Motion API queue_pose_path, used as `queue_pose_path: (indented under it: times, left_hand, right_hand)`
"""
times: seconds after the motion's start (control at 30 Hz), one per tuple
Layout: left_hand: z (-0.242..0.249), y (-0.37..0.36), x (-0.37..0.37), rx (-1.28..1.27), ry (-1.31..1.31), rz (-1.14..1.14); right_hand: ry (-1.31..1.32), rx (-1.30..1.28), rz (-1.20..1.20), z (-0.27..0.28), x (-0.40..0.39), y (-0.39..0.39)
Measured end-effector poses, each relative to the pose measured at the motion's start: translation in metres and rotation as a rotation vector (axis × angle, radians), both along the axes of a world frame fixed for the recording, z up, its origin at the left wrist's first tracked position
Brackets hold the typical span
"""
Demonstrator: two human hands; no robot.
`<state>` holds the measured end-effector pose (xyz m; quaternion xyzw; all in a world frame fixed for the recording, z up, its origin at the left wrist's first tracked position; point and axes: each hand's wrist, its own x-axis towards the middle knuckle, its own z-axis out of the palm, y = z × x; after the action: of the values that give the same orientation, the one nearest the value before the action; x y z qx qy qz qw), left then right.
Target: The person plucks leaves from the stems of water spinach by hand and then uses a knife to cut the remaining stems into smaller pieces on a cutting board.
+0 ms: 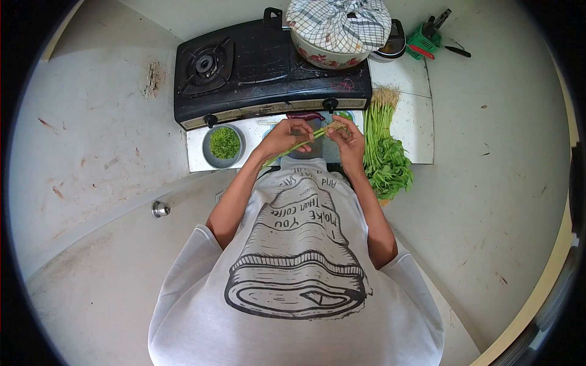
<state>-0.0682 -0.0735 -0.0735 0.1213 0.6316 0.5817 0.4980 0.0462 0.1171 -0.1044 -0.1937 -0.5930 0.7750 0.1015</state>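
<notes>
My left hand [287, 139] pinches a few green leafy-vegetable stems [302, 144] in front of my chest. The stems slant down to the left past my wrist, and their leafy ends are hidden by my arm and shirt. My right hand [348, 143] has its fingers closed at the pale root end of the same stems. Just right of that hand lies a bundle of rooted greens [383, 131], roots toward the wall and leaves toward me. On the left stands a grey bowl [206, 152] with finely chopped greens [224, 143] in it.
A black two-burner gas stove [262, 67] stands behind my hands. On its right side sits a floral pot [329, 60] under a checked cloth [339, 24]. A green basket [422, 41] holds utensils at the back right. A dark red elongated thing [305, 115] lies before the stove.
</notes>
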Motion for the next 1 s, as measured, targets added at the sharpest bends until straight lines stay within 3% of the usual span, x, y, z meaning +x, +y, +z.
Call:
queue_pose_path:
  times: [0.13, 0.23, 0.4, 0.57, 0.7, 0.8, 1.0]
  left_hand:
    - [-0.010, -0.005, -0.001, -0.035, 0.008, 0.006]
    - [-0.031, -0.014, -0.004, -0.135, 0.187, -0.067]
    - [-0.119, -0.055, -0.010, -0.171, 0.147, 0.067]
    - [-0.159, -0.079, -0.006, -0.344, 0.284, 0.063]
    - [-0.154, -0.072, 0.001, -0.409, 0.357, 0.137]
    - [-0.160, -0.073, 0.007, -0.377, 0.471, 0.176]
    - [-0.159, -0.074, 0.009, -0.376, 0.492, 0.163]
  right_hand:
    - [-0.037, -0.025, 0.007, 0.000, -0.001, -0.001]
    - [-0.082, 0.117, 0.165, -0.024, 0.000, 0.007]
    - [-0.200, 0.602, 0.274, -0.082, -0.007, 0.023]
    - [-0.098, 1.086, 0.434, -0.081, -0.028, 0.015]
    - [0.095, 1.300, 0.521, -0.101, -0.049, 0.000]
    - [0.101, 1.418, 0.578, -0.107, -0.059, -0.012]
    - [-0.145, 1.590, 0.640, -0.115, -0.058, -0.032]
